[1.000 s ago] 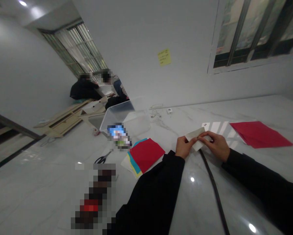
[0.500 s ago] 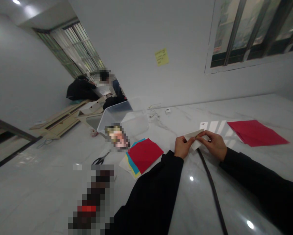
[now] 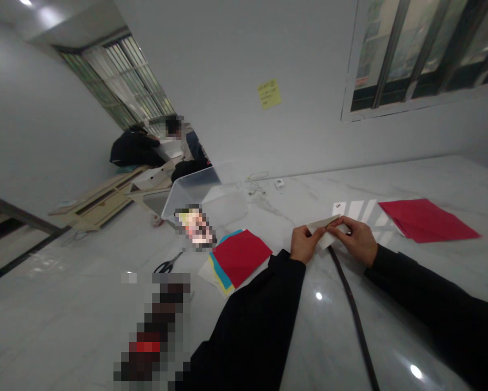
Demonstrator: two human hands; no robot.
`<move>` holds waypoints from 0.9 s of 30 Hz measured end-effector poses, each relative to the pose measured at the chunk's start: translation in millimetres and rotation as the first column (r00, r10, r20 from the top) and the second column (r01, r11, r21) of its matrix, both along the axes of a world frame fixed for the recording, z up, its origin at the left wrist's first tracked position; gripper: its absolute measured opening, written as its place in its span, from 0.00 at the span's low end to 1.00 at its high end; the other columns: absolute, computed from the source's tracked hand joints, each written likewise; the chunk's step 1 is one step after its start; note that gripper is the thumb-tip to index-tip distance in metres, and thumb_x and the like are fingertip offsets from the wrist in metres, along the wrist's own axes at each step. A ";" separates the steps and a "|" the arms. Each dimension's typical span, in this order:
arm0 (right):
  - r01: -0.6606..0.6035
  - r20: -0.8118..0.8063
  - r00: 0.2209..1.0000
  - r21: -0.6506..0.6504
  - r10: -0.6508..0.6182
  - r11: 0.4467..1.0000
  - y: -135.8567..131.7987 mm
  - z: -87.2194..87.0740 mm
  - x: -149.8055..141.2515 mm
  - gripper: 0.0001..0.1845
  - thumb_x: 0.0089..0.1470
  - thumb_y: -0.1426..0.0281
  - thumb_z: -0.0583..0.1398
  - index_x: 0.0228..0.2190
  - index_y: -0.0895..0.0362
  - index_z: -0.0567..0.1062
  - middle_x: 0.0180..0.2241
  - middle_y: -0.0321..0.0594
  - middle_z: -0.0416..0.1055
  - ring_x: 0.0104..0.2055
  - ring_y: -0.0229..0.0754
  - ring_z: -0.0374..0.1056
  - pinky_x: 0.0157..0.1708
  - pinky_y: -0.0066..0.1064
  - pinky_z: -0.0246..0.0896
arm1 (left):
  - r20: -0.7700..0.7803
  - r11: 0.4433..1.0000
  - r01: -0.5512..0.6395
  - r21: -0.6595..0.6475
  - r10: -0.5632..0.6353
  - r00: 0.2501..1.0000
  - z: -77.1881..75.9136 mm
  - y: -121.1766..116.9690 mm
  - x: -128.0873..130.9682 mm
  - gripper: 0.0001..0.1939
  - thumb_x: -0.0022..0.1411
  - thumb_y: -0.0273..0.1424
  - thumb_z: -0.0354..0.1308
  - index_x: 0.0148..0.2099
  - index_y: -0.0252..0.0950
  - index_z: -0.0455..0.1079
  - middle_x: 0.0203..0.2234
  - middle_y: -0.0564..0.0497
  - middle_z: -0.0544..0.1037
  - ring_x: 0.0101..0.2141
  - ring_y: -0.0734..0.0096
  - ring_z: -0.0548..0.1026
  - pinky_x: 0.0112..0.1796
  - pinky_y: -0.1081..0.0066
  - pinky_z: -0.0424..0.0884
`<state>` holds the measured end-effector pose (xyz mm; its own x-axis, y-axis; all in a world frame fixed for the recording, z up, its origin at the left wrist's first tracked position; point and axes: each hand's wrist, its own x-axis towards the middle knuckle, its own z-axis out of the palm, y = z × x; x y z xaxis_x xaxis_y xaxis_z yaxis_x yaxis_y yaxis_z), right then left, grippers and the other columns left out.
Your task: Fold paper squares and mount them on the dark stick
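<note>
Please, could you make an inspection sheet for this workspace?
Surface: white marble table, glossy.
Job's things: folded white paper; red paper; stack of red, teal and yellow paper.
Clutter: clear plastic box; scissors; two blurred objects.
Hands: left hand and right hand pinch the folded paper.
Cables: black cord on the table; thin white wire near the wall.
Surroundings: yellow note; window; two people in the distance.

We're pinching a folded pale paper point(image 3: 323, 229) between our left hand point(image 3: 305, 244) and right hand point(image 3: 358, 241) on the marble counter point(image 3: 431, 179), with red paper point(image 3: 429, 220) at 3 o'clock and scissors point(image 3: 168, 266) at 9.
</note>
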<state>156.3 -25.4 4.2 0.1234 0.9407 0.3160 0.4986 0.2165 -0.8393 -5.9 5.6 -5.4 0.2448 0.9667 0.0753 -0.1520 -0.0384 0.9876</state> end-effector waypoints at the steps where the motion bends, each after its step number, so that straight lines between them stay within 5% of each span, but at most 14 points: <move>1: 0.004 0.001 1.000 0.001 -0.004 1.000 -0.3 0.2 -0.2 0.18 0.52 0.52 0.62 0.31 0.54 0.78 0.28 0.38 0.78 0.24 0.42 0.68 0.26 0.33 0.63 | -0.003 1.000 -0.001 -0.002 0.001 1.000 0.7 -0.4 0.0 0.26 0.48 0.47 0.68 0.41 0.30 0.79 0.32 0.46 0.81 0.31 0.67 0.76 0.37 0.68 0.70; 14: 0.002 0.023 1.000 0.018 -0.002 1.000 -0.9 0.6 0.4 0.17 0.53 0.52 0.61 0.31 0.53 0.78 0.30 0.39 0.79 0.27 0.44 0.71 0.29 0.35 0.65 | -0.046 1.000 -0.028 -0.013 0.028 0.999 3.3 -2.1 0.1 0.27 0.45 0.50 0.68 0.37 0.31 0.79 0.27 0.47 0.80 0.27 0.69 0.74 0.31 0.69 0.68; 27: 0.013 0.032 0.999 0.018 -0.014 1.000 -2.1 0.3 -0.6 0.17 0.53 0.52 0.61 0.30 0.53 0.78 0.28 0.38 0.78 0.26 0.43 0.70 0.27 0.33 0.63 | -0.024 1.000 0.005 0.024 -0.004 1.000 2.4 -1.8 0.0 0.25 0.47 0.49 0.67 0.40 0.32 0.79 0.32 0.47 0.81 0.31 0.66 0.76 0.37 0.67 0.71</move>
<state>155.7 -27.4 4.5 0.1255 0.9332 0.3367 0.5285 0.2243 -0.8188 -5.9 3.7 -3.0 0.2510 0.9635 0.0927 -0.1285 -0.0618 0.9898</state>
